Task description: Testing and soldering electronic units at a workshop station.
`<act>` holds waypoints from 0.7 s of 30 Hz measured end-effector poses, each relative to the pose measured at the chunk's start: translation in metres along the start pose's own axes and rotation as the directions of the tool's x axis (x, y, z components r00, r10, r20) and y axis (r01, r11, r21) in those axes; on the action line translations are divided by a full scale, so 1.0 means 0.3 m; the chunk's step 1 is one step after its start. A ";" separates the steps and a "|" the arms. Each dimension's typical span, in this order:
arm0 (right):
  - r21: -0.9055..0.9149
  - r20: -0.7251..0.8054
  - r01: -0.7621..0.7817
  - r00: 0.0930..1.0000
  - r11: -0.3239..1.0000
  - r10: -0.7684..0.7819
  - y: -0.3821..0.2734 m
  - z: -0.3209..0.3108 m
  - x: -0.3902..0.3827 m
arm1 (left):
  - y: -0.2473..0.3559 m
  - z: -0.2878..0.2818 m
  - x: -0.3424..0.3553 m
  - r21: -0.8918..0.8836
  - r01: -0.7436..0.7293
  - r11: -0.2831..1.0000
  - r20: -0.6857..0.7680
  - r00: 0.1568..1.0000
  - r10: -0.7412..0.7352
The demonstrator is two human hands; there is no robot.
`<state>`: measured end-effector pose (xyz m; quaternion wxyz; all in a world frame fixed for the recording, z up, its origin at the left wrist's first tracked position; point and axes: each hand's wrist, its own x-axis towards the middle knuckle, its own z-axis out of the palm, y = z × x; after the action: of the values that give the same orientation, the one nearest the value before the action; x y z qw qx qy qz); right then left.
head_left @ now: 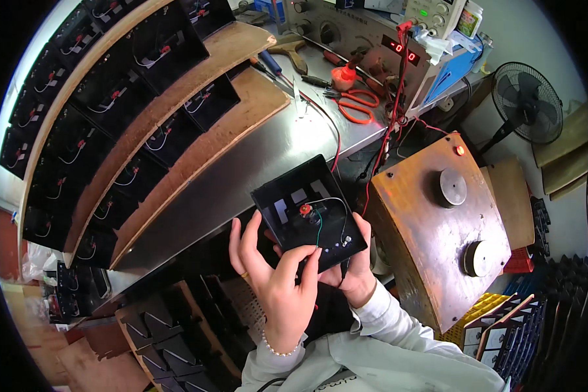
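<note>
A shallow black plastic housing (287, 236) is tilted up in front of me. Inside sit a red-and-brass part (305, 210), pale rectangular patches, a white wire (343, 208) and a thin green wire (320, 225). My right hand (358, 277) grips the housing at its lower right edge, thumb along the side and the other fingers partly hidden beneath. With thumb and forefinger, my left hand (284, 287) pinches the lower end of the green wire, its remaining fingers spread beside the housing's left edge. A beaded bracelet circles the left wrist.
Wooden shelves (242, 98) at the left hold rows of similar black housings. On the metal bench (242, 150) lie orange-handled scissors (356, 104) and pliers near a metered instrument (366, 39). A metal-topped box (431, 215) with two round knobs stands right; a fan (526, 101) is behind.
</note>
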<state>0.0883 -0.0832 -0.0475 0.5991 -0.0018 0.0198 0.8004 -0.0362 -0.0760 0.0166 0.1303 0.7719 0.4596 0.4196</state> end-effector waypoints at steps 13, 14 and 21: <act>-0.026 -0.168 -0.120 0.979 0.993 0.114 0.024 -0.104 -0.054 | 0.038 -0.057 0.039 0.329 -0.033 0.944 -0.003 0.999 0.036; -0.244 -0.223 -0.131 0.972 0.961 0.076 0.041 -0.079 -0.058 | 0.026 -0.060 0.047 0.332 -0.028 0.943 -0.003 1.000 0.030; -0.008 0.225 -0.197 0.955 0.980 0.193 0.020 -0.123 -0.048 | -0.030 -0.097 0.051 0.336 -0.139 0.932 -0.090 0.980 0.178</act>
<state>0.0858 -0.1000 -0.0837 0.5156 0.0951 -0.0424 0.8505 -0.0605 -0.0640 0.0374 -0.0619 0.7910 0.4660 0.3917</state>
